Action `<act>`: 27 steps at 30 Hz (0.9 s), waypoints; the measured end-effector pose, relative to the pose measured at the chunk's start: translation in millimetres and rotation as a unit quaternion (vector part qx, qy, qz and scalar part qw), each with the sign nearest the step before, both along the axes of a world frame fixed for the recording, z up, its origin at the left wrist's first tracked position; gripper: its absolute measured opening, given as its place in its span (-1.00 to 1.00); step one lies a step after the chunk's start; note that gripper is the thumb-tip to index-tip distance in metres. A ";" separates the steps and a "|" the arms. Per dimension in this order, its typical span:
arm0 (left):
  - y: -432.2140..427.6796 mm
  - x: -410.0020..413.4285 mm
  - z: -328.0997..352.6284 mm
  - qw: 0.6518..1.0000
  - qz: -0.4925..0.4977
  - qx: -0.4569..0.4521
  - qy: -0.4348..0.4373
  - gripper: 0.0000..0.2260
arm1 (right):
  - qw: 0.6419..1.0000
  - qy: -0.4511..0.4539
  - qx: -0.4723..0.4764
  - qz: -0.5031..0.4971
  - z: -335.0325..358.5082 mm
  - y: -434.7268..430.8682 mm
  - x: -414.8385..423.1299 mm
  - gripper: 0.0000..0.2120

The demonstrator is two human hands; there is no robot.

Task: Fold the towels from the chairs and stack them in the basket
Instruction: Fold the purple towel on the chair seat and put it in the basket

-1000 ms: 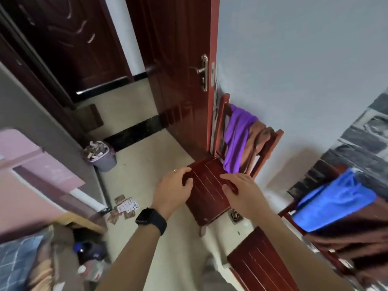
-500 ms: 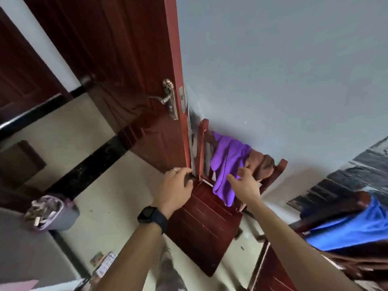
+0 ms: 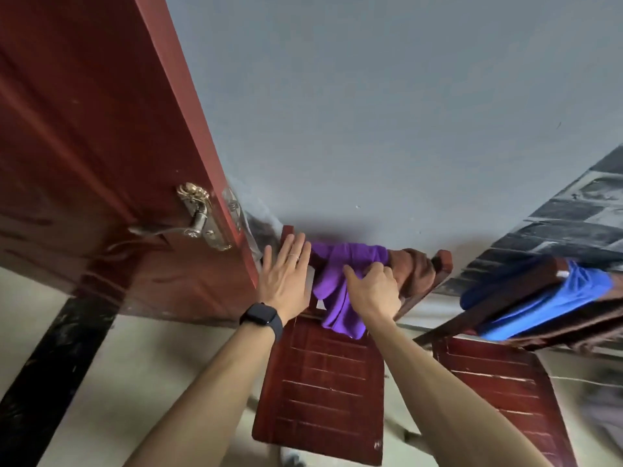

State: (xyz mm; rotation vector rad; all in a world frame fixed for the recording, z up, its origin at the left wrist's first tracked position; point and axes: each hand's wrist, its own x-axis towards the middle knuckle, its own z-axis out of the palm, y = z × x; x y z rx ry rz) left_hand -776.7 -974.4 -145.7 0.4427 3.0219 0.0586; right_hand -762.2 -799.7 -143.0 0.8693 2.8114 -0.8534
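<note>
Purple towel (image 3: 340,284) draped over chair (image 3: 323,382) back, right hand (image 3: 374,291) fingers closed into its cloth; left hand (image 3: 286,274) flat, open, holding nothing

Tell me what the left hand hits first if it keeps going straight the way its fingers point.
Probably the top of the dark red wooden chair's backrest: the open left hand has fingertips already at it. Depth is unclear.

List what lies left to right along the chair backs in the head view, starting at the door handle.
door handle → left hand → purple towel → right hand → brown towel → blue towel
</note>
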 end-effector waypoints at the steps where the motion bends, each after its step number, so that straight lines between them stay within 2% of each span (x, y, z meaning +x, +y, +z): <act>1: -2.9 -1.1 -4.0 1.000 -0.004 -0.015 -0.007 -0.31 | 1.000 -0.002 0.004 -0.004 2.3 -0.2 -2.0 -0.55; 4: -7.9 0.8 -13.4 0.999 -0.015 -0.045 -0.008 -0.25 | 1.000 0.018 -0.015 -0.007 12.1 3.6 2.6 -0.72; 7: -5.8 -0.8 -10.5 1.000 -0.002 -0.017 -0.009 -0.25 | 0.996 0.040 -0.077 -0.017 33.1 9.2 15.3 -0.80; 9: -0.7 1.2 -1.8 0.999 0.016 0.046 0.001 -0.32 | 0.990 0.064 -0.126 -0.029 56.6 14.5 21.5 -0.80; 11: 8.1 9.9 5.9 0.980 0.067 0.185 0.015 -0.45 | 0.977 0.099 -0.184 -0.044 84.3 20.9 25.6 -0.78; 12: 14.7 17.2 13.8 0.951 0.112 0.289 -0.019 -0.52 | 0.968 0.118 -0.214 -0.051 98.8 23.8 27.3 -0.76; 13: 21.9 25.0 26.1 0.898 0.153 0.403 -0.085 -0.56 | 0.959 0.133 -0.245 -0.053 113.0 26.2 29.3 -0.73; 14: 29.3 34.2 41.6 0.826 0.189 0.505 -0.162 -0.56 | 0.948 0.142 -0.281 -0.051 126.0 28.6 32.8 -0.70; 15: 36.4 42.8 54.5 0.747 0.211 0.587 -0.229 -0.53 | 0.935 0.146 -0.319 -0.048 137.2 30.5 37.4 -0.69; 16: 42.0 50.6 63.6 0.685 0.208 0.645 -0.267 -0.48 | 0.922 0.147 -0.355 -0.044 148.3 31.7 43.6 -0.70; 17: 45.5 58.5 73.0 0.657 0.184 0.675 -0.279 -0.47 | 0.912 0.145 -0.381 -0.040 158.1 33.3 50.8 -0.72; 20: 53.0 85.0 102.1 0.653 0.120 0.710 -0.234 -0.63 | 0.894 0.150 -0.421 -0.039 178.9 39.9 82.6 -0.71; 22: 54.3 102.3 114.6 0.630 0.104 0.736 -0.225 -0.70 | 0.877 0.160 -0.452 -0.035 180.3 48.4 111.6 -0.72; 25: 49.4 132.2 120.4 0.602 0.130 0.739 -0.274 -0.68 | 0.862 0.172 -0.475 -0.049 160.9 67.3 160.4 -0.73; 27: 41.7 151.7 115.4 0.593 0.164 0.722 -0.316 -0.74 | 0.862 0.174 -0.469 -0.080 146.4 78.6 191.4 -0.78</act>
